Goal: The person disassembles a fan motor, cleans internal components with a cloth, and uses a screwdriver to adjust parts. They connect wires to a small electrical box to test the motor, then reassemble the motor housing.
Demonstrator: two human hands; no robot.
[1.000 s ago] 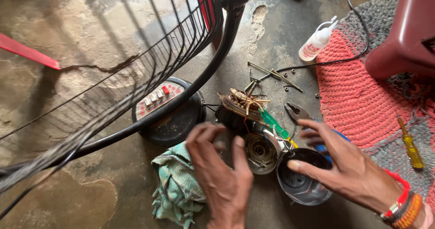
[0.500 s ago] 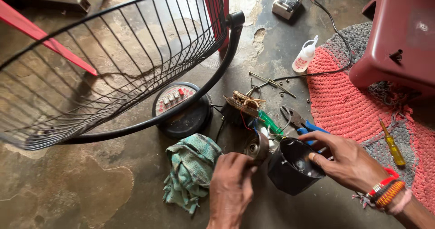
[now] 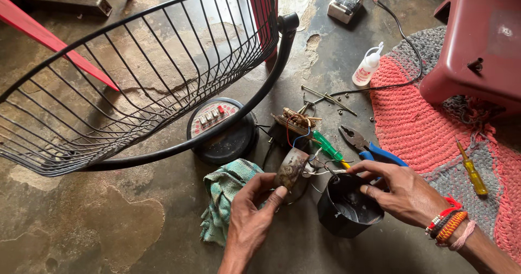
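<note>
On a stained concrete floor (image 3: 81, 220), the left hand (image 3: 251, 220) pinches a round, rusty metal motor part (image 3: 291, 168) between thumb and fingertips, holding it tilted just above the floor. Thin wires run from this part up to a bundle of copper windings (image 3: 296, 119) lying just behind it. The right hand (image 3: 404, 190), with beaded and thread bands at the wrist, rests its spread fingers over the rim of a black plastic cup-shaped housing (image 3: 347, 211), gripping the rim's far edge; the housing stands on the floor just to the right of the motor part.

A crumpled green cloth (image 3: 223, 195) lies touching the left hand's near side. A green-handled screwdriver (image 3: 328, 146) lies between the windings and the housing, and blue-handled pliers (image 3: 366, 146) lie just beside it. Behind these sits the round black fan base (image 3: 230, 141) with a pale panel of small buttons, some red, and from it a curved black stem rises to a large black wire guard (image 3: 135, 73).

Farther back stands a small white squeeze bottle (image 3: 366, 68) with a pink label band, near the edge of a pink and grey woven mat (image 3: 418, 122). A yellow-handled screwdriver (image 3: 473, 171) lies on the mat. A dark red plastic stool (image 3: 480, 46) stands at the right, and a small white boxy device (image 3: 346, 2) with a cord sits at the top.
</note>
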